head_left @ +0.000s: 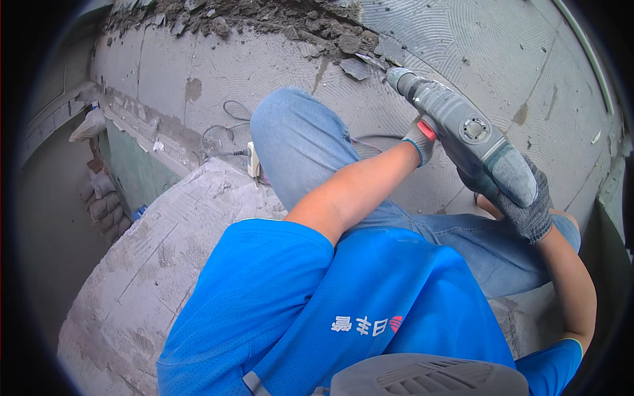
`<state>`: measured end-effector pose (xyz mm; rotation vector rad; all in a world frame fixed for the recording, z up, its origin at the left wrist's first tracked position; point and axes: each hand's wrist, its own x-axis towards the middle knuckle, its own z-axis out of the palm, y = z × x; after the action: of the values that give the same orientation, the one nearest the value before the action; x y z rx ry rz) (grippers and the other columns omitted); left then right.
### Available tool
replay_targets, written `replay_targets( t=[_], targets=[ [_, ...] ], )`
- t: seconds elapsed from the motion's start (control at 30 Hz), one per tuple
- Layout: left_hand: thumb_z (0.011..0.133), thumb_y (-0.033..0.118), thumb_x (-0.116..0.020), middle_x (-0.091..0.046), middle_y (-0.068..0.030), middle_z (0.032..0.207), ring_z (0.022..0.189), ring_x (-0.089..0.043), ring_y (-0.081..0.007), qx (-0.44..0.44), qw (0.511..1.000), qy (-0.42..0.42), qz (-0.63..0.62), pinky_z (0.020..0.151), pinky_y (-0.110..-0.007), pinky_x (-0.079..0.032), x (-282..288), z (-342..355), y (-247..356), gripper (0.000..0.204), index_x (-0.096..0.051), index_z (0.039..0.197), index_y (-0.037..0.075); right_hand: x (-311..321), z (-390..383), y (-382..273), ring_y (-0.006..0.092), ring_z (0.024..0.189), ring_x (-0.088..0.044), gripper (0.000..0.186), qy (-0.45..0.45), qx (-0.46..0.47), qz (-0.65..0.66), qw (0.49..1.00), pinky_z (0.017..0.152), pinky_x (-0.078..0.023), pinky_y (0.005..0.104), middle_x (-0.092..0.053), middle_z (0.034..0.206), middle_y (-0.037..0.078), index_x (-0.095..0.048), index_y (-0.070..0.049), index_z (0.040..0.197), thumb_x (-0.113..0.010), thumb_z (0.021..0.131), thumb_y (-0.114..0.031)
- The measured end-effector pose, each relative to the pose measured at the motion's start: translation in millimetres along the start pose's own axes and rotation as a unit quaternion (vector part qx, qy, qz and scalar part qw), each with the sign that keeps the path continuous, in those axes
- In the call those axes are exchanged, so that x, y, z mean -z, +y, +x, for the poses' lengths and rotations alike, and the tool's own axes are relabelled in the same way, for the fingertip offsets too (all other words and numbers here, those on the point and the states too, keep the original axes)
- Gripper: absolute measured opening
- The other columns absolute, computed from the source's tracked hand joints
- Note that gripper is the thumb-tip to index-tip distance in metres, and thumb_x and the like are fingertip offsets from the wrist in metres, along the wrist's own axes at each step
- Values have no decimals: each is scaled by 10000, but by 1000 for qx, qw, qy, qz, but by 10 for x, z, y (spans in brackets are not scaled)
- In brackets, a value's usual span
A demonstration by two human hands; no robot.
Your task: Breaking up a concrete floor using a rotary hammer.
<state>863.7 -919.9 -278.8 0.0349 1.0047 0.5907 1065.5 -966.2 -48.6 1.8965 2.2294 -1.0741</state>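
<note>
A dusty grey-green rotary hammer (472,129) slants across the right side of the view, its front end toward the rubble. My left hand (421,141), in a pale knit glove with a blue cuff, is closed around the side handle near a red part. At the rear grip, my right hand (533,201) in a grey knit glove is wrapped round the tool, its fingers partly hidden behind the housing. A chisel bit (373,62) sticks out of the chuck and meets the broken edge, beside a loose grey tile piece (355,68).
Broken mortar rubble (310,26) lies along the far edge of the ridged grey surface. A white power socket block (253,160) with a dark cable (228,129) sits left of my knee. Stacked sacks (105,201) stand lower at far left. A pipe (588,49) runs at the right.
</note>
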Motion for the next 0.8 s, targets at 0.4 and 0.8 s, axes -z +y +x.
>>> replay_targets(
  t=[0.4, 0.8],
  targets=[
    [942, 473, -458, -568, -51, 1244, 1143, -512, -206, -50, 997, 7, -52, 970, -342, -395, 235, 227, 122, 493, -497, 1287, 122, 4, 500, -474, 328, 992, -626, 575, 69, 4, 138, 988, 873, -483, 391, -647, 1038, 173, -541, -26, 1201, -728, 708, -256],
    [969, 519, -333, -458, -69, 1398, 1257, -442, -239, -374, 867, -123, 305, 1067, -384, -336, 962, 663, 668, 592, -409, 1379, 99, -160, 1069, -854, 342, 884, -643, 508, 83, 28, 175, 981, 810, -505, 410, -659, 955, 188, -591, -17, 1099, -726, 710, -315]
  ],
)
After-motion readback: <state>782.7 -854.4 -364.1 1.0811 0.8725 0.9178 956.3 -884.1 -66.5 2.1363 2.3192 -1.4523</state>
